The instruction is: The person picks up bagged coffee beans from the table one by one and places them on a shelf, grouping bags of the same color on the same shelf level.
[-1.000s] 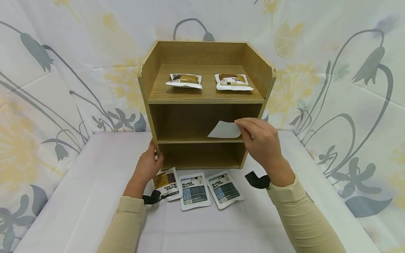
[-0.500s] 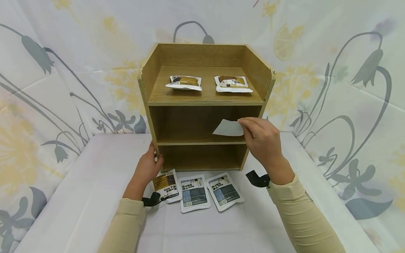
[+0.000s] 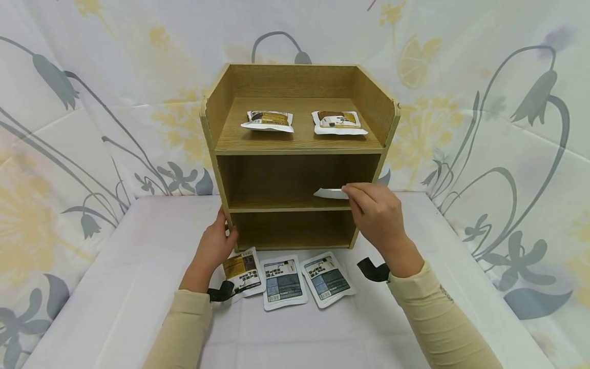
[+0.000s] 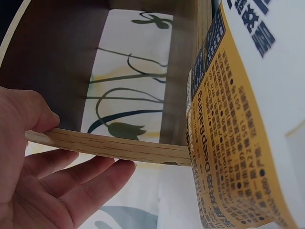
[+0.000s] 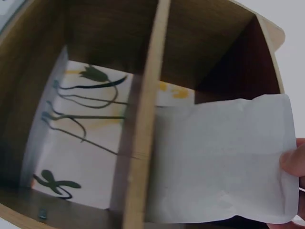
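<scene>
A small wooden shelf unit (image 3: 299, 151) with three levels stands at the centre of the head view. My left hand (image 3: 214, 243) grips its left side panel low down; in the left wrist view the thumb (image 4: 40, 114) lies on the inner side and the fingers pass outside. My right hand (image 3: 380, 212) pinches one end of a flat white packet (image 3: 331, 193) in front of the middle compartment. Seen from the right wrist, this packet (image 5: 219, 162) shows a plain white face and reaches into the compartment opening; its far end is shaded.
Two food pouches, a left one (image 3: 269, 121) and a right one (image 3: 340, 123), lie on the top level. Before the unit on the white tabletop lie a brown-and-white pouch (image 3: 243, 271) and two blue-and-white pouches (image 3: 283, 283) (image 3: 326, 279). Floral cloth (image 3: 484, 154) hangs behind.
My right hand first drew slightly right, then came down and a little left. The packet has tilted from face-on to nearly edge-on. My left hand stays on the side panel.
</scene>
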Tool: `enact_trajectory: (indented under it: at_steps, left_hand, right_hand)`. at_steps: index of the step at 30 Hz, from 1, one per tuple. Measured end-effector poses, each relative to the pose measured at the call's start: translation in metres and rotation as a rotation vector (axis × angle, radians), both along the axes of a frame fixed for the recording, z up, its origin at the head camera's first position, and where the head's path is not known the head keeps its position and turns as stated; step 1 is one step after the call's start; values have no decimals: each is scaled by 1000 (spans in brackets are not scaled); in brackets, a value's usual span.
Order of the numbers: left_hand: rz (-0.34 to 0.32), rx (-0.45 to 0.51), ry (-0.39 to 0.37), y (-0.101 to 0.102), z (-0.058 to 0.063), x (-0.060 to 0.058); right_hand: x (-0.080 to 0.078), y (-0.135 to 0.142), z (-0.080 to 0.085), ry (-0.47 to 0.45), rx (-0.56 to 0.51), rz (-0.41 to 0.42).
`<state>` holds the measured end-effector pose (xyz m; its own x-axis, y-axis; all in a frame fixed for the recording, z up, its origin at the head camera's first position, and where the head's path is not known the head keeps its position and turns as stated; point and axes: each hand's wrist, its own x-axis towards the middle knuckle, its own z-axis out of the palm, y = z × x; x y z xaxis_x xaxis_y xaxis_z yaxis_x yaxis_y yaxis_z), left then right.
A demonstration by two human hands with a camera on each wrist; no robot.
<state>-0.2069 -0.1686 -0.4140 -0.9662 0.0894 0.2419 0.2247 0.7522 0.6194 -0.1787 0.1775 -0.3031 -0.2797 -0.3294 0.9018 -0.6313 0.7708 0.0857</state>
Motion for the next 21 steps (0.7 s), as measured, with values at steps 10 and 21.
enact_trajectory:
  at_steps: [10,21]
  left_hand:
    - [-1,7,13,0,2,1]
    - [-5,5,3,0,2,0]
  right_hand:
    - [-8,-1,-22,20,53,22]
    - [-18,-3,-34,-76,117,-38]
